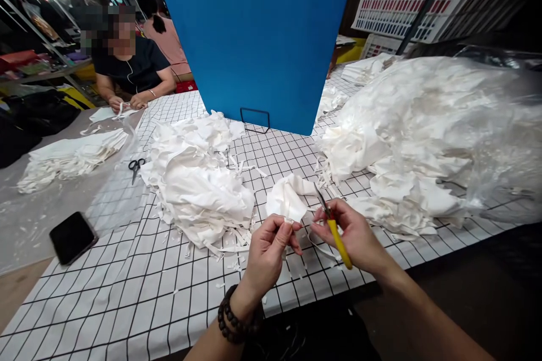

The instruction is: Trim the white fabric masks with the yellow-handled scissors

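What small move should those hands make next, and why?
Perhaps bring the yellow-handled snips to the white cloth piece: the right hand holds them, blades pointing away, while the left hand seems to pinch the cloth's near edge.

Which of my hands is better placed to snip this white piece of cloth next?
Probably your right hand: it holds the yellow-handled snips close beside the white cloth, while your left hand pinches the cloth's near edge.
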A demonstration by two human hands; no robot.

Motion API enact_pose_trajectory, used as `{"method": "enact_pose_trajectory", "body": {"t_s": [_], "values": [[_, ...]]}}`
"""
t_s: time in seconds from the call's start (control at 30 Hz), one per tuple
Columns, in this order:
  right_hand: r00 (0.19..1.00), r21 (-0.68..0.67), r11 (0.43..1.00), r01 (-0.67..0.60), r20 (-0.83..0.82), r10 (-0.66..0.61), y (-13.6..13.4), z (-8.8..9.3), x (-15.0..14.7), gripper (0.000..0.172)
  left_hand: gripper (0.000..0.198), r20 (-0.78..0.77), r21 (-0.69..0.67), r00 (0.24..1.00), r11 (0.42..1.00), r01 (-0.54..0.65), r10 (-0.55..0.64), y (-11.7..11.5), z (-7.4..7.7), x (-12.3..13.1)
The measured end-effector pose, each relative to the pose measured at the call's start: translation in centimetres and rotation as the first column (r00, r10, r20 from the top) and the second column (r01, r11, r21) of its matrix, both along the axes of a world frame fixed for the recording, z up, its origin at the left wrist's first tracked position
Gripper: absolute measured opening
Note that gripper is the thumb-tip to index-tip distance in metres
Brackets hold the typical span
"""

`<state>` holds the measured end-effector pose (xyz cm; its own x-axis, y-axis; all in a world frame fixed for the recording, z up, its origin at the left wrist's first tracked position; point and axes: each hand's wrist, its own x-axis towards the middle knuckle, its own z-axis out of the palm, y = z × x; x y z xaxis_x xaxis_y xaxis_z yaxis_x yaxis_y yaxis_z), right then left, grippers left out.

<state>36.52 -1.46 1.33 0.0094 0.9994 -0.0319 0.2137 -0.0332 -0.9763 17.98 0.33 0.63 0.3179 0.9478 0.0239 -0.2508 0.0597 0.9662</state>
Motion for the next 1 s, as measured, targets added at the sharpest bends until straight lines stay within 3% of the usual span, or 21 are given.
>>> {"method": "enact_pose_trajectory", "body": {"t_s": [0.13,0.23,0.53,1.0], "values": [[0.879,-0.016,0.995,-0.103,0.468,0.098,-1.3,2.0,1.5,0.032,0.021,-0.137,0.063,0.99,0.998,-0.015,0.023,0.1,-0.3,-0.2],[0.79,0.008,0.994,-0.106,0.608,0.079,-1.7,2.3,1.1,0.032,0.019,-0.207,0.126,0.978,0.992,0.022,0.005,0.0,-0.5,-0.5],[0.72,0.023,0.99,-0.138,0.689,0.085,-1.4,2.7,0.3,0.025,0.019,-0.327,0.222,0.944,0.968,0.121,-0.043,-0.1,-0.3,-1.1],[0.677,-0.017,0.991,-0.132,0.729,0.102,-1.5,2.1,0.1,0.029,0.022,-0.272,0.176,0.956,0.972,0.157,-0.105,-0.1,-0.2,-1.2]]}}
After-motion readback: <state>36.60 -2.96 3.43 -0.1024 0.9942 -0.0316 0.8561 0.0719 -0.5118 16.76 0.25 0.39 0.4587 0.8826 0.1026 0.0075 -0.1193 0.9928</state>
